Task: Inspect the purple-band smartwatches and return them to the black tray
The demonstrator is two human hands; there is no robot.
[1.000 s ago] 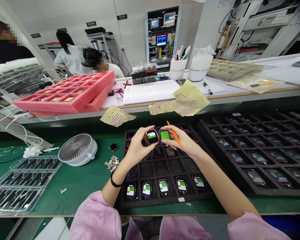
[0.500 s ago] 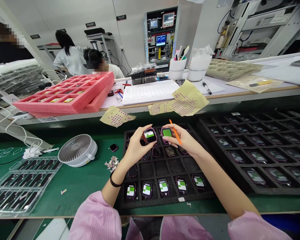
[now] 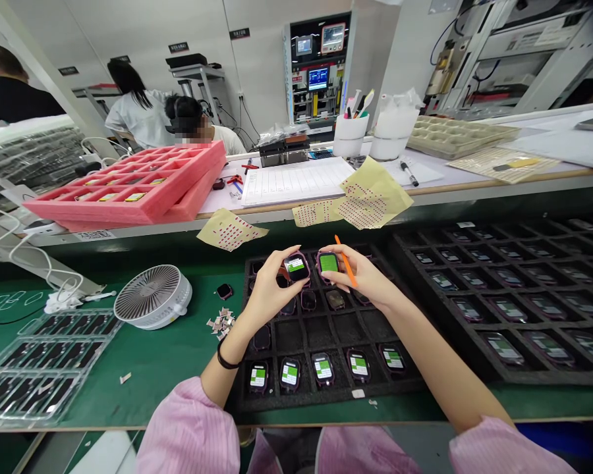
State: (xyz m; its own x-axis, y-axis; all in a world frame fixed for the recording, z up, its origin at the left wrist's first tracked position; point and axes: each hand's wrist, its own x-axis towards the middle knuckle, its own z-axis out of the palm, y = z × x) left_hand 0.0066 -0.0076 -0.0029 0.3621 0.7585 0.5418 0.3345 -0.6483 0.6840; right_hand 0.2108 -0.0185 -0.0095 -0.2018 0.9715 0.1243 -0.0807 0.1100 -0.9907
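Over the foam tray (image 3: pixel 326 399), your left grip (image 3: pixel 269 289) clenches a watch (image 3: pixel 295 268); your right grip (image 3: pixel 366 280) pinches another watch (image 3: pixel 329 263) and an orange stylus (image 3: pixel 338 247), with the fan (image 3: pixel 153 296) off left.

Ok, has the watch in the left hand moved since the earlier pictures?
Yes, the watch has shifted slightly left, toward the fan, judged against the front-row watches in the black tray, which sit unmoved.

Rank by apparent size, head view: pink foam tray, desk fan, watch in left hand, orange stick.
1. pink foam tray
2. desk fan

Last two unranked: the orange stick looks longer but much thinner than the watch in the left hand, so neither is clearly smaller.
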